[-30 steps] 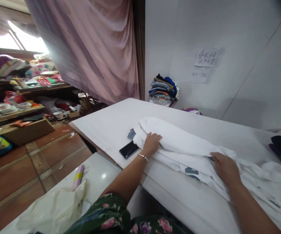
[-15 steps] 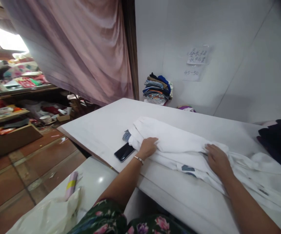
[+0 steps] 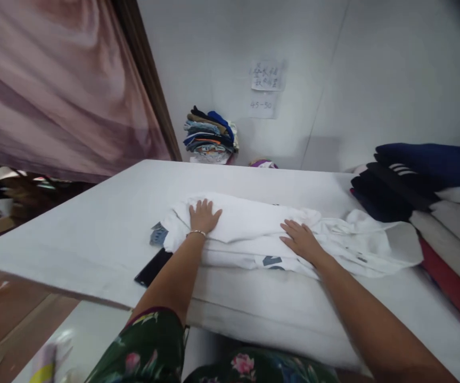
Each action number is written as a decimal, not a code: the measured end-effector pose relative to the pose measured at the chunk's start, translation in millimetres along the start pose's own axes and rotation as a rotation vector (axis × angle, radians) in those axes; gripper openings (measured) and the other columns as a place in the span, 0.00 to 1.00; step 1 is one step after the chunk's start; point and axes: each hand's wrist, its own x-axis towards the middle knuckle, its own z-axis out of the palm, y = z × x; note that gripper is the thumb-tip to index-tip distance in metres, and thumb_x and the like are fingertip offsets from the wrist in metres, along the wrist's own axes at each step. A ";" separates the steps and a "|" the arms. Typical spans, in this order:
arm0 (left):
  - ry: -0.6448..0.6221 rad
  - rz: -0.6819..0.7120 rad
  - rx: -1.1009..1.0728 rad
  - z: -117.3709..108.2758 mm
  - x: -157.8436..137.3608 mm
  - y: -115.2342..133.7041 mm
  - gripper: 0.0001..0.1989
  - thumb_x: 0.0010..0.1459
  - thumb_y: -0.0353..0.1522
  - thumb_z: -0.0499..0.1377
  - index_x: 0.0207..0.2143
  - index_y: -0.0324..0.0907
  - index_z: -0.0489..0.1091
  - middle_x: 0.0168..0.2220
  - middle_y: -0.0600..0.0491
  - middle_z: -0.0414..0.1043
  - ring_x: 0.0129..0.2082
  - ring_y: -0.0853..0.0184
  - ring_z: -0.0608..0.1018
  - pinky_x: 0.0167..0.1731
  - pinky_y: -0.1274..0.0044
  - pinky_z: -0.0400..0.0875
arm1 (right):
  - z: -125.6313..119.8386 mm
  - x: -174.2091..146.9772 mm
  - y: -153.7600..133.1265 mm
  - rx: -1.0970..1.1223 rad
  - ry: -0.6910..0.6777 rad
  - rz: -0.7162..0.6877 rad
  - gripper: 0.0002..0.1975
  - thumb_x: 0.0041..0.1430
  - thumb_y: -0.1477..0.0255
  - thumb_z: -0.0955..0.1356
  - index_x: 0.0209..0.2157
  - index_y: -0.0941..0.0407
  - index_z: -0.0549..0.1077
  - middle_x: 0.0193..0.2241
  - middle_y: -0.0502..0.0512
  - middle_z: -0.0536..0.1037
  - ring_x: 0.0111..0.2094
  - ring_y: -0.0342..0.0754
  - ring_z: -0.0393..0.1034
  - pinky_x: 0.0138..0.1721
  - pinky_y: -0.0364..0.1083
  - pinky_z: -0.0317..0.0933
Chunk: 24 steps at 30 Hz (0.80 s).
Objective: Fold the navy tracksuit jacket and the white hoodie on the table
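Observation:
A white hooded garment (image 3: 246, 219) lies partly folded on the white table (image 3: 106, 213), its loose end spread out to the right. Dark grey-blue print shows along its near edge and past its left end. My left hand (image 3: 205, 217) rests flat on the left part of the cloth, fingers spread. On the right part, my right hand (image 3: 301, 240) lies with its fingers stretched out, palm down. A black phone (image 3: 153, 267) sits beside my left forearm, partly hidden by it.
Folded dark clothes (image 3: 397, 186) and light grey ones (image 3: 453, 229) are piled at the right. A stack of folded clothes (image 3: 210, 135) stands against the back wall. Paper notes (image 3: 265, 88) hang there. A pink curtain (image 3: 66, 85) covers the left side.
Both hands have gone from gripping the garment's near edge to lying flat on it with fingers spread. The view has turned right, bringing more of the clothes piles into sight.

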 end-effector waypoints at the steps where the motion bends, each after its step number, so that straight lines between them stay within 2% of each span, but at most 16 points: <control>1: 0.013 -0.002 0.013 4.2 0.4 -1.5 0.34 0.62 0.50 0.40 0.63 0.41 0.55 0.68 0.46 0.46 0.67 0.52 0.47 0.62 0.53 0.39 | -1.4 0.3 -0.9 0.006 -0.006 0.007 0.26 0.65 0.58 0.58 0.61 0.52 0.61 0.64 0.58 0.58 0.64 0.54 0.50 0.62 0.60 0.44; 13: 0.070 0.020 0.039 6.2 6.8 -1.9 0.34 0.61 0.49 0.40 0.62 0.39 0.57 0.67 0.46 0.49 0.65 0.51 0.51 0.59 0.52 0.44 | -1.7 5.0 -4.7 0.076 0.001 0.052 0.27 0.64 0.57 0.59 0.62 0.50 0.60 0.64 0.57 0.57 0.65 0.54 0.48 0.63 0.60 0.38; 17: 0.070 0.032 0.030 2.1 5.0 -0.4 0.34 0.61 0.49 0.40 0.61 0.39 0.58 0.67 0.46 0.49 0.65 0.51 0.51 0.59 0.52 0.44 | -8.2 0.9 -2.5 0.173 0.000 0.042 0.26 0.63 0.59 0.61 0.61 0.51 0.62 0.63 0.58 0.59 0.64 0.55 0.50 0.62 0.59 0.42; 19: 0.072 0.033 0.025 0.6 4.3 -0.2 0.34 0.60 0.49 0.40 0.61 0.39 0.58 0.67 0.46 0.49 0.65 0.51 0.52 0.59 0.52 0.45 | -19.1 -10.7 9.4 0.195 0.100 0.047 0.24 0.62 0.61 0.62 0.58 0.52 0.66 0.61 0.59 0.63 0.64 0.55 0.52 0.61 0.59 0.46; 21: 0.080 0.034 0.023 0.3 4.8 -0.6 0.34 0.60 0.49 0.39 0.61 0.38 0.59 0.66 0.45 0.50 0.64 0.51 0.52 0.59 0.51 0.45 | -35.7 -31.0 32.2 0.151 0.278 0.113 0.22 0.61 0.64 0.62 0.55 0.54 0.69 0.60 0.60 0.64 0.63 0.57 0.53 0.61 0.60 0.46; 24: 0.078 0.044 0.012 0.9 7.0 -1.6 0.35 0.60 0.49 0.38 0.61 0.38 0.59 0.66 0.43 0.50 0.65 0.49 0.51 0.58 0.51 0.45 | -65.7 -72.8 80.0 0.101 0.553 0.360 0.21 0.57 0.68 0.65 0.52 0.57 0.71 0.60 0.64 0.63 0.63 0.60 0.50 0.61 0.62 0.44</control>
